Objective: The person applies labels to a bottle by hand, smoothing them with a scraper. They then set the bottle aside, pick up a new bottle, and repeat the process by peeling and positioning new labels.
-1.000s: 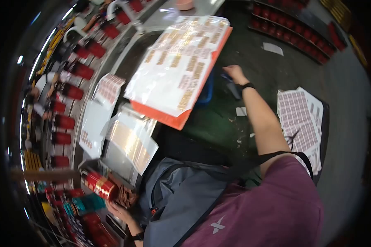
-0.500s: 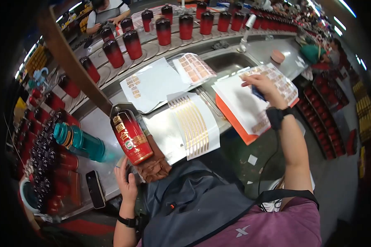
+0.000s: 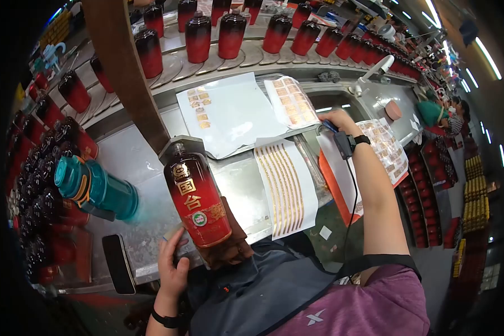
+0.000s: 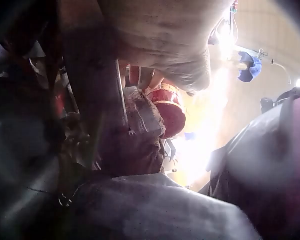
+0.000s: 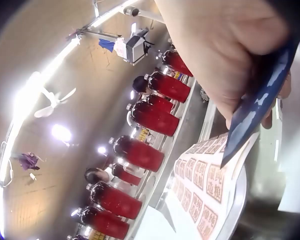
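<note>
My right hand (image 3: 340, 120) holds a flat blue blade-like scraper (image 5: 262, 107) against its palm. Its fingertips are right at the edge of a curled sheet of gold square stickers (image 3: 291, 103). A red-to-black bottle (image 3: 199, 196) with gold characters and a small green-and-white round emblem lies tilted on a brown cloth (image 3: 229, 252), its neck at a metal bracket. Beside the bottle's base is my left hand (image 3: 172, 266), fingers loosely extended and thumb apart. In the left wrist view the bottle's red base (image 4: 169, 120) shows beyond the fingers.
A sheet with gold strips (image 3: 285, 187) and a pale sheet with a few gold characters (image 3: 235, 112) lie on the metal bench. Left are a teal water bottle (image 3: 98, 187) and a phone (image 3: 118, 263). A wooden post (image 3: 117, 61) rises behind the bottle. Red bottles line the conveyor (image 3: 176, 70).
The right hand came up from low on the right, passed over the orange-backed sticker stack, and reached the curled gold sheet. The left hand stays by the bottle's base. The head view has turned.
</note>
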Available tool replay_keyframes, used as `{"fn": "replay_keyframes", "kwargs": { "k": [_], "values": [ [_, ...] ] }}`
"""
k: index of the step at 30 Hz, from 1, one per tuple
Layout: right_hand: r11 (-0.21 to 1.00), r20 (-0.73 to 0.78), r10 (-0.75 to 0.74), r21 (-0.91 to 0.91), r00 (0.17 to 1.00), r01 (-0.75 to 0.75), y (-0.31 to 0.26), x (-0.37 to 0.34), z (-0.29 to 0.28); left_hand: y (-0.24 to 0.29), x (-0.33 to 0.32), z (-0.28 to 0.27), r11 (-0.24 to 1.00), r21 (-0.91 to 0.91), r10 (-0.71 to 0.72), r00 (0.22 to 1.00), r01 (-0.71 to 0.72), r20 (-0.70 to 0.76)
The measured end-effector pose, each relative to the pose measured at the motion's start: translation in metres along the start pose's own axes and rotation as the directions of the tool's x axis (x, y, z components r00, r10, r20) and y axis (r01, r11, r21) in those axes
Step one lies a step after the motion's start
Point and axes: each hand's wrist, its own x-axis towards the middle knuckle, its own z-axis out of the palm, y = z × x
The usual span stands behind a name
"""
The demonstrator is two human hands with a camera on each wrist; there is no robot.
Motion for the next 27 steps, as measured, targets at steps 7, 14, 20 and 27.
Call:
{"fn": "replay_keyframes", "kwargs": {
  "k": [7, 14, 20, 27],
  "values": [
    [0.957, -0.361, -0.222, -0.26, 0.906, 0.131, 0.016, 0.001, -0.014, 0.015, 0.048, 0.001, 0.997, -0.043, 0.053, 0.995, -0.057, -0.079],
    [0.676, -0.199, -0.701, -0.489, 0.685, 0.551, -0.099, -0.107, 0.028, 0.032, 0.064, 0.012, 0.927, 0.328, 0.147, 0.981, -0.182, 0.13],
    [0.566, 0.217, -0.769, -0.205, 0.601, 0.798, -0.174, -0.211, 0.124, 0.012, 0.065, 0.018, 0.905, 0.349, 0.235, 0.969, -0.245, 0.07],
    [0.639, 0.414, -0.728, 0.119, 0.547, 0.76, -0.206, -0.256, 0.159, 0.038, 0.058, 0.005, 0.841, 0.459, 0.306, 0.951, -0.287, 0.034]
  ]
}}
